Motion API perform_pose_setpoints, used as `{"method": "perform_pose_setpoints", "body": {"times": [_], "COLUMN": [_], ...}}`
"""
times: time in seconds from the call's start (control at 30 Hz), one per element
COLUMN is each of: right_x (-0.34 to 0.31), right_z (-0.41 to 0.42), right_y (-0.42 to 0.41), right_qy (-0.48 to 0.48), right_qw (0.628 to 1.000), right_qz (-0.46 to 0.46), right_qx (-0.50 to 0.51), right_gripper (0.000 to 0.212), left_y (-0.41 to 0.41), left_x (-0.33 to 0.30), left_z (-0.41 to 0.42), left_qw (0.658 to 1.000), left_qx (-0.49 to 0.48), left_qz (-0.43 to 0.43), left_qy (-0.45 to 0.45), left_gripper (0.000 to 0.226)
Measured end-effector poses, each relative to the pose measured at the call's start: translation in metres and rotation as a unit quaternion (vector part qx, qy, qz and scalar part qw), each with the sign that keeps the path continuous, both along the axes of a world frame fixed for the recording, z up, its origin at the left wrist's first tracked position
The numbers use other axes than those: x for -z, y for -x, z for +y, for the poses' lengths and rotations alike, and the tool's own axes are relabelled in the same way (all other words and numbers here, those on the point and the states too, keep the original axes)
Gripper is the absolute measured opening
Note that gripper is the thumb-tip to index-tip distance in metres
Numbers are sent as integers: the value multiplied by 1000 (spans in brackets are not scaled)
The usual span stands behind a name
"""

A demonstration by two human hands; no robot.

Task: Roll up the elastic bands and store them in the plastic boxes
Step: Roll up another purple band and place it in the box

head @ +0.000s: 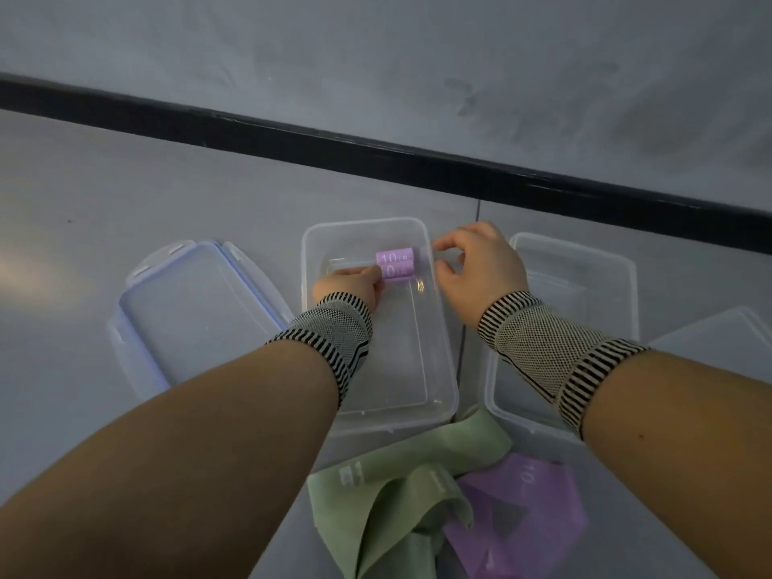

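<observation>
Two rolled purple elastic bands marked "10" lie side by side at the far end of the middle clear plastic box (445, 369). My left hand (351, 286) reaches into that box and pinches the nearer purple roll (397, 271); the farther roll (394, 256) touches it. My right hand (480, 265) hovers over the box's right rim with fingers curled, holding nothing that I can see. Loose green bands (397, 486) and a loose purple band (522, 516) lie in a heap near me, in front of the boxes.
A clear lid with a blue seal (188, 315) lies left of the middle box. A second clear box (585, 286) stands on the right, with another lid (731, 340) beyond it. A black strip (376, 148) runs along the far wall.
</observation>
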State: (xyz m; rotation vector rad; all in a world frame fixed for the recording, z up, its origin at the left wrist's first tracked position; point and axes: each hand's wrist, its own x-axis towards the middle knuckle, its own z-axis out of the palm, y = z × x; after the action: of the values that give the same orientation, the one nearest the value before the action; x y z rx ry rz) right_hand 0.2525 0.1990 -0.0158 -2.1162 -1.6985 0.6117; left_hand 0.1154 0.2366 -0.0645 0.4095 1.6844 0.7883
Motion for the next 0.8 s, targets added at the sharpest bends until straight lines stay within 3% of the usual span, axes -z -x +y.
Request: {"method": "perform_pose_setpoints", "body": {"times": [0.17,0.5,0.8], "right_x": [19,21,18], "right_z": [2,2,6], "right_y": [-5,-5,-8], "right_qy": [-1,-13,-37], "right_qw": [999,997,961], "right_qz": [-16,-22,-200], "right_qx": [-51,-73,-188], "right_gripper": [26,26,40], "left_y": [-2,-9,-10], "left_x": [28,27,33], "left_z": [7,10,5], "left_qw": [999,989,988], "left_qx": [28,82,76], "left_qz": [29,122,127], "left_qy": [-2,-24,-39], "left_gripper": [11,4,10]}}
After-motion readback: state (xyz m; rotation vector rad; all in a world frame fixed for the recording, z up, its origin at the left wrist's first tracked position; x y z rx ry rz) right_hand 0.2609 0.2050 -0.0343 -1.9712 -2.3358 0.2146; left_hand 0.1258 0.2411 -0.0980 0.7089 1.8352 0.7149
